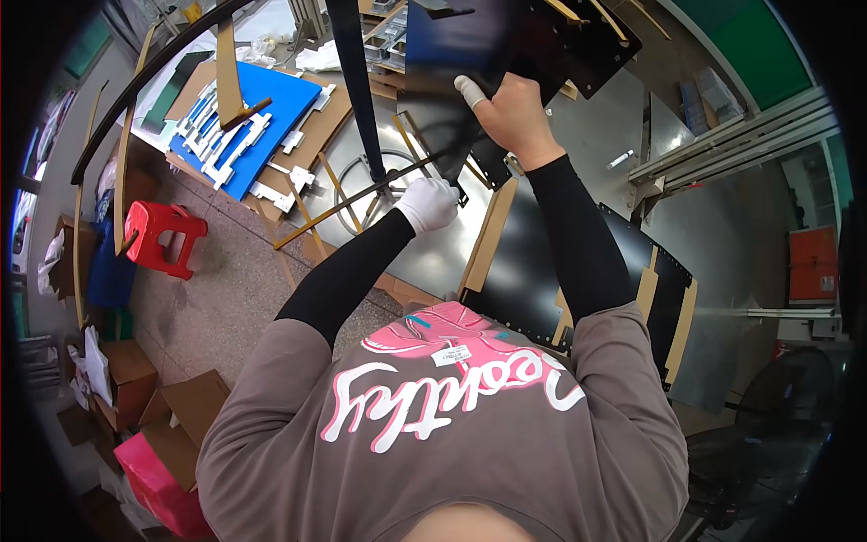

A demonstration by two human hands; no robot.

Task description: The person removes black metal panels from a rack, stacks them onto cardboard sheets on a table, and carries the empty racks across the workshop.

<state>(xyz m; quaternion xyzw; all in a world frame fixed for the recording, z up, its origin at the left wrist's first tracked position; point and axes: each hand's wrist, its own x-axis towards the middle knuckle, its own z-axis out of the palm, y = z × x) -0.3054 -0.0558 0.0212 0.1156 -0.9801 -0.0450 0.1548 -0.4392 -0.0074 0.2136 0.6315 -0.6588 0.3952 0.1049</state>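
My left hand (pixel 428 205), in a white glove, is closed at the lower edge of a dark, glossy panel (pixel 452 117) that is partly blurred. My right hand (pixel 517 117) has a white cover on one finger and is closed on the same panel's right side. The panel is raised above a metal table (pixel 433 262). Beside my left hand a thin dark strip slants down to the left. Behind it, a round wire ring (pixel 341 200) lies on the table. Black panels (pixel 519 262) with tan edge strips are at the right of my hands.
White cut parts (pixel 212 144) lie on a blue board (pixel 298 93) at the upper left. A dark upright post (pixel 354 81) and curved bars stand in front of it. A red stool (pixel 166 238) and cardboard boxes (pixel 132 370) are on the left; a black fan (pixel 786 397) is at the lower right.
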